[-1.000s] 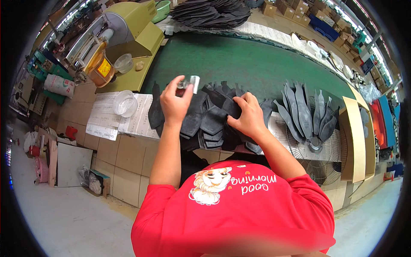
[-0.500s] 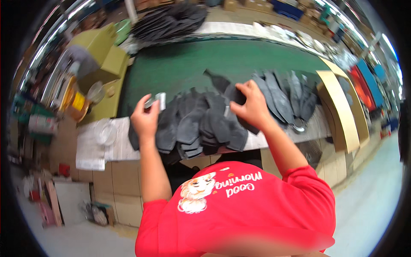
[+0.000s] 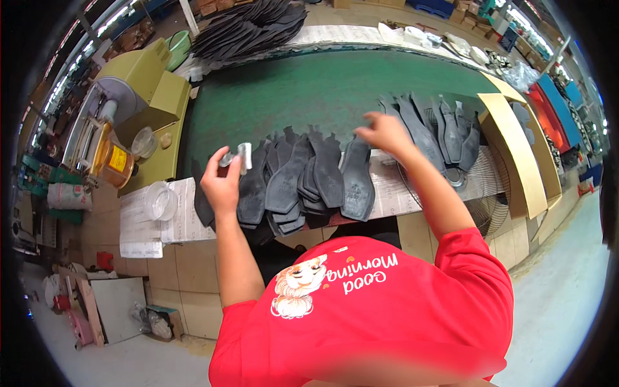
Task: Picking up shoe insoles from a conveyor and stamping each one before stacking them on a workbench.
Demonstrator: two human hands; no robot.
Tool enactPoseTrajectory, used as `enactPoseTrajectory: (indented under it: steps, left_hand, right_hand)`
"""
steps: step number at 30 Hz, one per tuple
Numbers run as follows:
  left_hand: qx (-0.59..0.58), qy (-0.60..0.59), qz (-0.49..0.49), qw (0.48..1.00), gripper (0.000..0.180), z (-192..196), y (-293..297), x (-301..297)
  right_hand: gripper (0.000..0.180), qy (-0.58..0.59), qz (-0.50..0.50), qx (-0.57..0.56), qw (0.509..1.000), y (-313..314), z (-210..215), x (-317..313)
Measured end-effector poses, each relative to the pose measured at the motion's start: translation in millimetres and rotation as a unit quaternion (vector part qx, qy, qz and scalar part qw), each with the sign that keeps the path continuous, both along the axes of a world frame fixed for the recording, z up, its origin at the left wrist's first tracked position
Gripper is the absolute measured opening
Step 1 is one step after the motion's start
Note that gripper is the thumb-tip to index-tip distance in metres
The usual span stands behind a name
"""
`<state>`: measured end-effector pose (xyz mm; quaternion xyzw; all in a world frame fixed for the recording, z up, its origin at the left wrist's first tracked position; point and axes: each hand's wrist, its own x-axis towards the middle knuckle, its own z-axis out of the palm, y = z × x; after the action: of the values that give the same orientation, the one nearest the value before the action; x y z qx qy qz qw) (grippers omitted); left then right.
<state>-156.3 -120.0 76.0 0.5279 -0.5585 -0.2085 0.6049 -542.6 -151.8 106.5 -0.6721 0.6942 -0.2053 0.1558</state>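
My left hand (image 3: 222, 187) is closed on a small clear item with a white part (image 3: 245, 157), pinched between thumb and fingers; its exact kind I cannot make out. Right beside it lies a spread of black shoe soles (image 3: 290, 177), overlapping in several stacks along the bench's near side. At the right end of this spread is a single sole (image 3: 358, 187), its wide end toward me. Above and to the right of that sole, my right hand (image 3: 385, 134) hangs with thumb and forefinger apart, nothing between them. A second group of black soles (image 3: 422, 132) fans out to its right.
The green bench top (image 3: 277, 90) carries a large black pile (image 3: 251, 29) at its far left. An olive machine (image 3: 151, 84) stands left, near a clear round tub (image 3: 160, 201). An open cardboard box (image 3: 516, 161) stands right, beside a wire fan guard (image 3: 487, 200).
My right hand has let go of a black sole, which now lies at the right end of the near spread. The hand has lifted off it; my left hand keeps its small item.
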Motion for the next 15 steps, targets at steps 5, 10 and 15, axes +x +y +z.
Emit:
enactPoseTrajectory:
  steps: [5,10,15]
  left_hand:
    - [-0.019,-0.068,-0.010,0.997,0.031,28,11,-31]
    - [-0.001,-0.086,-0.030,0.996,0.031,36,20,-39]
    - [-0.037,-0.113,-0.073,0.990,0.031,33,21,-53]
  right_hand:
    - [0.084,0.091,0.082,0.141,0.982,19,-15,112]
    - [0.072,-0.060,0.080,0.100,0.990,10,-34,104]
    - [0.063,-0.082,0.103,0.014,0.991,40,-11,127]
